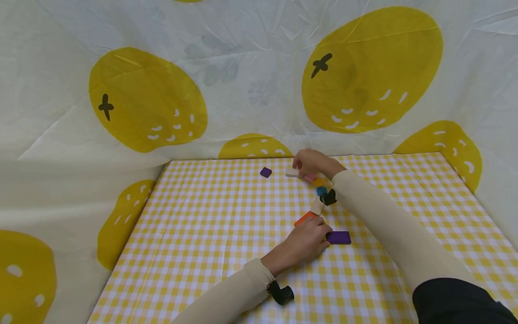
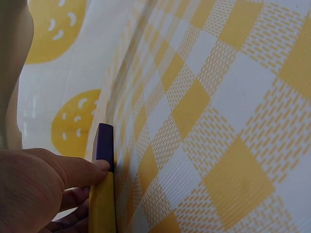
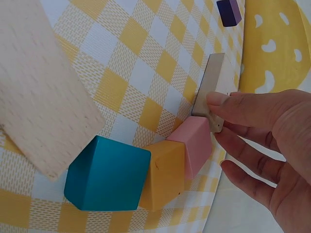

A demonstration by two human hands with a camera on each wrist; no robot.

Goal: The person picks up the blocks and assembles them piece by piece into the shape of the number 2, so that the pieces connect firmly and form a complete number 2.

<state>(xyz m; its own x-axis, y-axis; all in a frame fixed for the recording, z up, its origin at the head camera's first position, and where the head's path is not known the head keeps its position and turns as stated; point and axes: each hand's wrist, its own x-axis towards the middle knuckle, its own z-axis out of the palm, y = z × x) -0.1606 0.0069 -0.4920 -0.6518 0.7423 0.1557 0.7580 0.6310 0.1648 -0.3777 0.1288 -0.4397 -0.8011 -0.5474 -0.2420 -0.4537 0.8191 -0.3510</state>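
In the head view, my left hand [image 1: 305, 240] is at the near end of a curved row of blocks and holds a purple block [image 1: 339, 237] by its left end. A yellow block [image 2: 102, 204] adjoins it in the left wrist view, with my thumb at their seam; some fingers are hidden behind. At the far end, my right hand [image 1: 311, 162] pinches a plain wooden block [image 3: 209, 92] between thumb and fingers. That block touches or nearly touches a pink block [image 3: 192, 143]. An orange block [image 3: 165, 174] and a blue block [image 3: 114, 174] follow in the row.
Another plain wooden block [image 1: 317, 206] and a red-orange block [image 1: 304, 219] continue the row toward my left hand. A small purple block [image 1: 265, 172] stands apart at the back. The checked cloth [image 1: 194, 252] covers the table, and a patterned curtain [image 1: 251, 103] hangs behind.
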